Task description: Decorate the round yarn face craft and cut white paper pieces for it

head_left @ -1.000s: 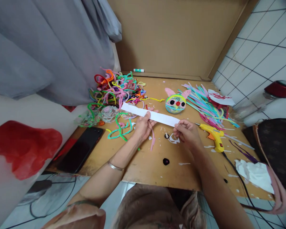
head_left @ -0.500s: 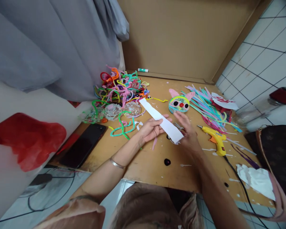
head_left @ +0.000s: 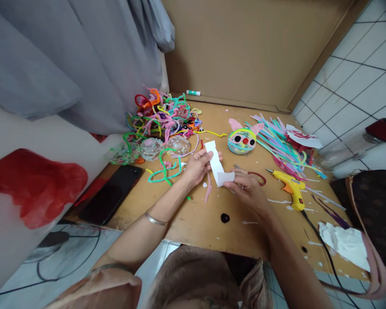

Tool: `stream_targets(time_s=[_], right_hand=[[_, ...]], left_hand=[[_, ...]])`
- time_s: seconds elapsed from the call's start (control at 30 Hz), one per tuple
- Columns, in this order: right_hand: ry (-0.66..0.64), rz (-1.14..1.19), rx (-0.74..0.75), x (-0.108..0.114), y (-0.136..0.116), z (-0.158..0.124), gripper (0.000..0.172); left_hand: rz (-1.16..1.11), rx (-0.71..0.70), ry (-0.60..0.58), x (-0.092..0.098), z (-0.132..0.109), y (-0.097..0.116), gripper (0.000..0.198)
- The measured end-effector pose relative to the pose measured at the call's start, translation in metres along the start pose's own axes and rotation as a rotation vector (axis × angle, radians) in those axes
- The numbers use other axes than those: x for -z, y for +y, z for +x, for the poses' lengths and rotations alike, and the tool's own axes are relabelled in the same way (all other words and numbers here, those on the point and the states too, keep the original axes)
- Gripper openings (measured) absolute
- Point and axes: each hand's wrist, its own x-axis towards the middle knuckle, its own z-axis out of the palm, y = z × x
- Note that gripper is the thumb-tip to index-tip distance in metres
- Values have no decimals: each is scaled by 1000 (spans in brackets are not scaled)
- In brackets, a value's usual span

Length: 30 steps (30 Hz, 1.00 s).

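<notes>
A white paper strip (head_left: 215,162) is held between my two hands above the table. My left hand (head_left: 199,166) pinches it near its upper part, thumb on top. The fingers of my right hand (head_left: 246,185) grip the lower end, which is folded over to the right. Just beyond my hands stands a round animal head (head_left: 241,141) with pink ears, black eyes and a red nose. Under the strip lies a pink pipe cleaner piece (head_left: 208,189). Behind my right fingers, a dark red pipe cleaner loop (head_left: 260,178) and part of a metal tool show.
Tangled pipe cleaners (head_left: 164,116) heap at the back left, near a black phone (head_left: 112,195). Straight pipe cleaners (head_left: 276,139), a yellow glue gun (head_left: 291,184) with its cord, crumpled tissue (head_left: 344,242) and a brown bag (head_left: 373,210) occupy the right. A glue stick (head_left: 193,92) lies at the back.
The strip has turned steeper, and its lower end is now folded over. My right hand has moved down and closed on that end; my left hand has shifted slightly left.
</notes>
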Motion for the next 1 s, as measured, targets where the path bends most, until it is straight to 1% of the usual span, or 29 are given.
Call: stream_targets(time_s=[0.07, 0.1, 0.23, 0.33, 0.4, 0.5, 0.63, 0.73, 0.87, 1.0], right_hand=[[34, -25, -99, -2, -3, 1, 48], [59, -30, -150, -3, -4, 1, 50], [138, 32, -329, -9, -6, 1, 47], [168, 59, -409, -12, -8, 1, 46], [182, 44, -442, -13, -10, 1, 46], [183, 38, -490, -14, -11, 2, 46], [187, 53, -546, -15, -11, 3, 45], [193, 41, -557, -16, -12, 3, 44], [202, 39, -573, -17, -15, 5, 44], [232, 28, -609, -19, -17, 5, 45]], left_hand=[[9, -26, -27, -3, -3, -2, 27], [16, -33, -53, -5, -5, -4, 31], [53, -70, -177, -12, -16, -14, 44], [76, -84, -208, -16, -21, -19, 51], [86, -89, -206, -17, -23, -20, 52], [109, -114, -196, -17, -24, -22, 49], [184, -179, -167, -16, -23, -25, 42], [213, -222, -147, -13, -21, -29, 41], [239, -234, -109, -11, -19, -35, 43], [228, -216, -109, -12, -21, -35, 43]])
